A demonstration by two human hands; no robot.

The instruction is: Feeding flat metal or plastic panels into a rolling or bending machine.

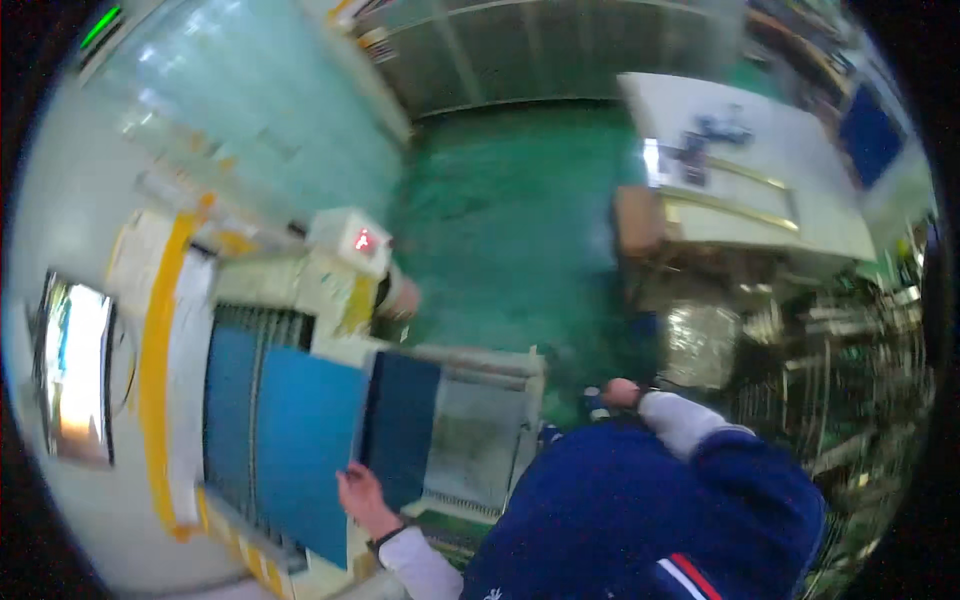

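My left hand (366,500) is at the near right edge of a bright blue flat sheet (305,430), its fingers closed on that edge. The sheet lies partly over the rollers of a machine bed (264,325). To its right is a darker blue sheet (400,425) beside a pale grey panel (470,435) in a light frame. My right hand (622,393) hangs at my right side, away from the sheets. Motion blur smears its fingers, and I make out nothing in it.
A white box with a red lit display (362,242) stands beyond the bed. At far left is a bright screen (77,365). A white table (780,130) bearing frame pieces stands at upper right. Blurred racks (850,400) crowd my right side. Green floor (500,230) lies between.
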